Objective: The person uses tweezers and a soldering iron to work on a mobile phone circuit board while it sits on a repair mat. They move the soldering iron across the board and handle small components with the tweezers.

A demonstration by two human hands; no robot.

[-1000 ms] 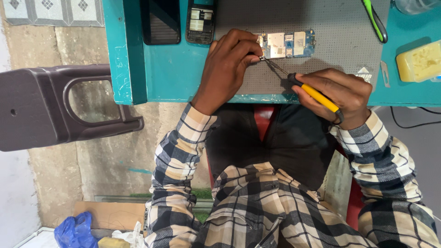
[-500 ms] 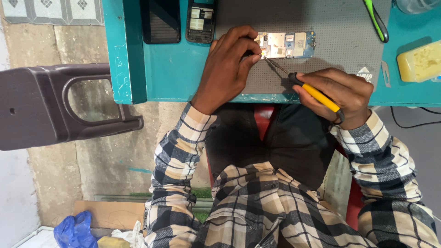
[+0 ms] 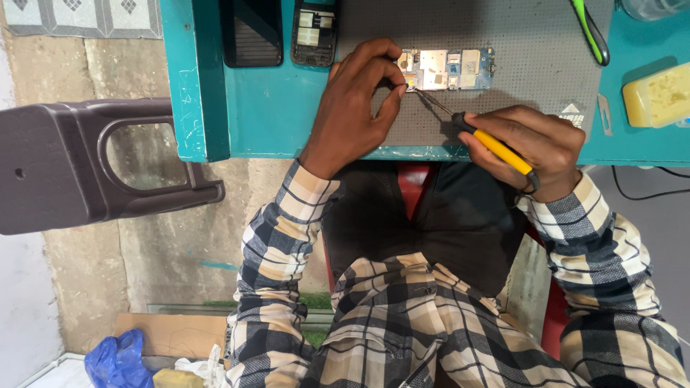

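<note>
- The left hand (image 3: 359, 100) rests on the teal workbench (image 3: 266, 108), thumb and forefinger pinched together at the left end of a small circuit board (image 3: 447, 70).
- The circuit board lies flat on a grey perforated mat (image 3: 503, 43), just beyond both hands, its left edge touching the left fingertips.
- The right hand (image 3: 528, 147) is curled tight round a yellow-handled screwdriver (image 3: 496, 144), near the bench's front edge.
- The screwdriver's thin dark shaft slants up and left from that hand, its tip meeting the board's lower left corner, right beside the left thumb.
- Beyond the left hand lie a stripped phone frame (image 3: 314, 32) and, further left, a dark phone back (image 3: 251, 32).
- Past the right hand, well apart, sit green-handled tweezers (image 3: 591, 32) and a yellow sponge block (image 3: 658, 93).
- To the left of the left arm, off the bench, stands a dark plastic stool (image 3: 79, 165).
</note>
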